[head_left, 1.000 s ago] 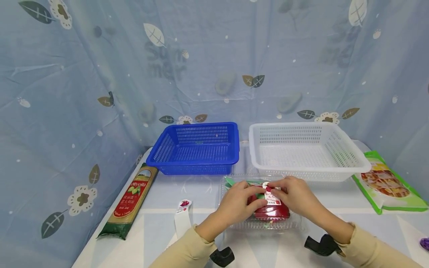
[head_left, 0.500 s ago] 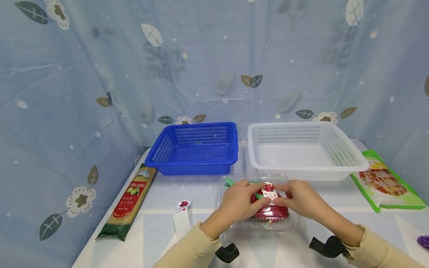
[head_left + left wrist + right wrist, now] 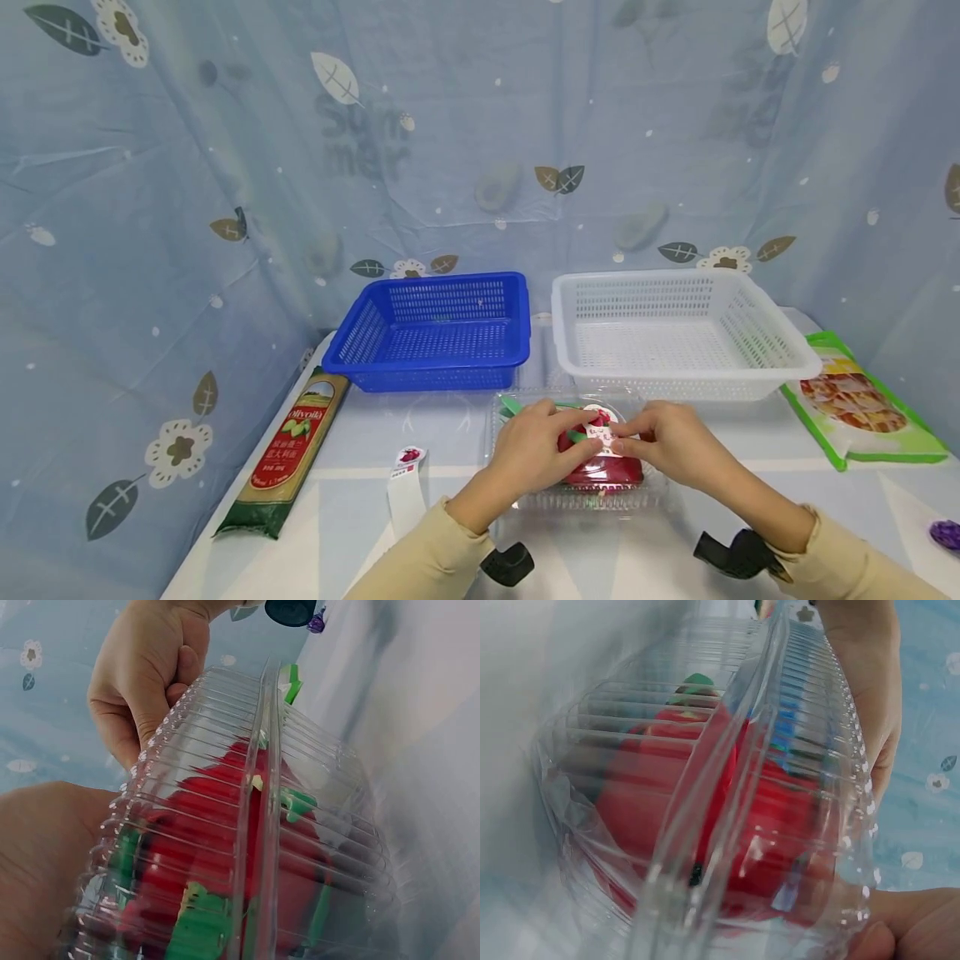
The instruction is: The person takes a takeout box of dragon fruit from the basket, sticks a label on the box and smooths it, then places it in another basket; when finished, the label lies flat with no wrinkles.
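A clear plastic clamshell box holds glossy red fruit with green leaf parts. On its lid is a white sticker with a red fruit picture and red print. The left hand touches the sticker's left side with index finger and thumb, spread apart. From the other side the right hand has its index finger and thumb at the right edge. In the left wrist view the right hand bends over the ribbed lid. The right wrist view shows the red fruit through the box wall.
Behind stand a blue basket and a white basket. A spaghetti pack lies left, a green-edged food bag right. Nearer are a strip of label paper and a purple item at the right edge.
The right index finger and thumb have moved from the sticker's upper part to its right edge. More of the sticker's red picture shows. The left hand stays nearly in place.
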`<act>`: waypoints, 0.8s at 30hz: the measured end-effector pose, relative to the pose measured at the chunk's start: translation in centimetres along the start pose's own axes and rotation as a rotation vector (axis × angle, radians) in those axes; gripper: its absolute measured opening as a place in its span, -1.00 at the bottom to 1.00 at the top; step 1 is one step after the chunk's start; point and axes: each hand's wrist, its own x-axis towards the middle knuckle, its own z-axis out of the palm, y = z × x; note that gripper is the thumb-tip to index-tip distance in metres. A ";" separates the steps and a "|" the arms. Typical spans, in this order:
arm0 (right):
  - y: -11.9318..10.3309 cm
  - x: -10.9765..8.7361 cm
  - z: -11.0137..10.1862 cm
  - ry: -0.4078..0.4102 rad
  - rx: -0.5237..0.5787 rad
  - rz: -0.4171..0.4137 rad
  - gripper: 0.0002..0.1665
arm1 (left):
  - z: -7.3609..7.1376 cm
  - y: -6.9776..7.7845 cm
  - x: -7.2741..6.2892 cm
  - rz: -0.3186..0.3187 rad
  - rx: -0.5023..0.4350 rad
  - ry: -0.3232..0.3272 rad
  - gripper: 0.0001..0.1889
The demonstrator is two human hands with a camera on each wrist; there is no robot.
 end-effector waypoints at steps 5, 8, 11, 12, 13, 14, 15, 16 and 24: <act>-0.1 -0.2 -0.1 0.016 -0.021 -0.019 -0.78 | -0.1 0.2 0.1 0.001 0.033 0.000 -0.59; -0.2 -0.2 -0.1 0.016 -0.036 -0.009 -0.76 | -0.2 0.3 0.2 -0.006 0.047 -0.001 -0.53; -0.2 -0.1 -0.1 0.011 -0.046 0.010 -0.75 | -0.2 0.3 0.2 -0.013 0.046 0.005 -0.50; -0.2 -0.1 -0.1 0.008 -0.047 0.016 -0.74 | -0.2 0.3 0.2 -0.017 0.044 0.005 -0.50; -0.3 -0.1 -0.1 0.007 -0.048 0.019 -0.74 | -0.2 0.3 0.2 -0.017 0.041 0.004 -0.51; -0.3 -0.1 -0.1 0.005 -0.047 0.022 -0.74 | -0.2 0.3 0.2 -0.018 0.038 0.005 -0.53; -0.3 0.0 -0.1 0.002 -0.047 0.025 -0.73 | -0.2 0.2 0.2 -0.018 0.036 0.004 -0.55; -0.3 0.0 -0.2 0.001 -0.045 0.026 -0.73 | -0.2 0.2 0.2 -0.017 0.034 0.002 -0.56; -0.4 -0.4 -0.2 0.024 0.047 0.120 -0.75 | -1.0 -0.7 -0.6 -0.050 -0.135 0.027 -0.56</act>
